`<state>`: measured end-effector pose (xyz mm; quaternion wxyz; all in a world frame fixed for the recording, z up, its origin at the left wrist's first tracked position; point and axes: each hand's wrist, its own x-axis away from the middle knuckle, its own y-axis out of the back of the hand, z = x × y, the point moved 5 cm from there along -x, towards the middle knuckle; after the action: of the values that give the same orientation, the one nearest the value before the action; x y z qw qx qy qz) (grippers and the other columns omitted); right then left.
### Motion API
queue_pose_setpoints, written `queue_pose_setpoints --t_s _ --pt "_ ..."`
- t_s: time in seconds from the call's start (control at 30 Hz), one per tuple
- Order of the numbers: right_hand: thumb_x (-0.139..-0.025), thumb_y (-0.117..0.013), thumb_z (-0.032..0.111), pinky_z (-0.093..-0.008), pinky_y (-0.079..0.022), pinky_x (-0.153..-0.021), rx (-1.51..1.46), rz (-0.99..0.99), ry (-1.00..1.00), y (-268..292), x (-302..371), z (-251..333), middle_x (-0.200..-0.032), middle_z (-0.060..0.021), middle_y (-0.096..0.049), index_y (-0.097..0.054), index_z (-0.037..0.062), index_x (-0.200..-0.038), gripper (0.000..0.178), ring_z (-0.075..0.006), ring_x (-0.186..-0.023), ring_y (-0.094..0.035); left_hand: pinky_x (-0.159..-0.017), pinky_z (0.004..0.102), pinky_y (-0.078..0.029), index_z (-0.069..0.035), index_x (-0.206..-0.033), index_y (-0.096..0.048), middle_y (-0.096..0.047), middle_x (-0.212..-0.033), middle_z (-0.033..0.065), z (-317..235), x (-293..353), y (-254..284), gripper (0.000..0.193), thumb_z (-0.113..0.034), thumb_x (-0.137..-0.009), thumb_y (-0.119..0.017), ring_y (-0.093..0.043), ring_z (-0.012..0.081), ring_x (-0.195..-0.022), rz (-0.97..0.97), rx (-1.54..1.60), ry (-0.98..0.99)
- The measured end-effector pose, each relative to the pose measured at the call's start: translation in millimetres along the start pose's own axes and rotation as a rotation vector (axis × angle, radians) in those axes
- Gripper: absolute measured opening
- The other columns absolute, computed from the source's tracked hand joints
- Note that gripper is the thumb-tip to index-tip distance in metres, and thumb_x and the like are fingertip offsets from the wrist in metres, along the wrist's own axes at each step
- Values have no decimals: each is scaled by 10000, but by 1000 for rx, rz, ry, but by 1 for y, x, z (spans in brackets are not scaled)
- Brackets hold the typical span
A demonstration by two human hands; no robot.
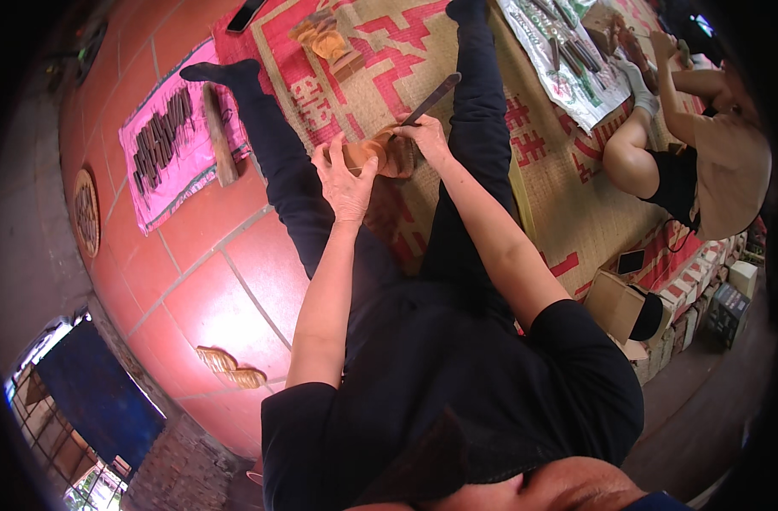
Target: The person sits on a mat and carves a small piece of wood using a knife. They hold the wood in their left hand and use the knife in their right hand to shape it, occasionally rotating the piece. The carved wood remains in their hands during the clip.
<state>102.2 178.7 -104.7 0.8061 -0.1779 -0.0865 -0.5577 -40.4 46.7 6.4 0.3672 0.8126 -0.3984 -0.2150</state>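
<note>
Between my legs, my left hand [346,180] is closed around the left end of a carved piece of orange-brown wood [390,158]. The wood has rounded, curving shapes cut into it. My right hand [426,140] grips a slim dark carving chisel [436,98] low down, close to the wood. Its wider end points up and away to the right. The lower tip is hidden at my fingers, so I cannot tell whether it touches the wood.
Many dark chisels [161,139] and a wooden bar [219,136] lie on a pink cloth [155,211] at left. Carved wood [321,38] sits ahead on the patterned mat [568,204]. A gilded carving [231,366] lies on the tiles. At right, another person [729,170] sits beside tools on a white sack [568,89].
</note>
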Motion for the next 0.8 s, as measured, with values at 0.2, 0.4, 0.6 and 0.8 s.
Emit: queue_pose_setpoints --t_s 0.2,0.4,0.6,0.8 --pt "-754 -765 53 -240 -474 -687 -192 -100 -18 11 -10 -16 -776 -41 -674 -698 -10 -926 195 -121 -719 -618 -994 433 -430 -145 -1341 -476 -396 -1284 143 0 -1 -2 712 -344 -719 -760 -460 340 -1196 -8 0 -25" --pt "-751 -779 69 -254 -475 -715 -89 -145 -48 17 -11 -14 -795 -33 -676 -705 -2 -951 225 -120 -754 -620 -996 435 -430 -147 -1337 -480 -397 -1282 141 -4 -2 -3 712 -340 -712 -762 -459 339 -1197 7 -4 -26" --pt "-753 -793 100 -260 -481 -726 -104 -57 -22 10 -11 -19 -828 -36 -684 -699 9 -927 218 -144 -750 -626 -995 434 -432 -148 -1337 -480 -398 -1284 141 -1 -1 -2 713 -328 -710 -767 -463 339 -1194 -6 6 -17" --pt "-747 -796 78 -246 -487 -660 -241 -224 -222 22 -5 -37 -801 -49 -683 -683 -13 -975 270 -135 -697 -623 -994 430 -434 -145 -1340 -479 -398 -1286 139 -2 6 5 716 -328 -711 -767 -471 338 -1193 -8 14 -8"
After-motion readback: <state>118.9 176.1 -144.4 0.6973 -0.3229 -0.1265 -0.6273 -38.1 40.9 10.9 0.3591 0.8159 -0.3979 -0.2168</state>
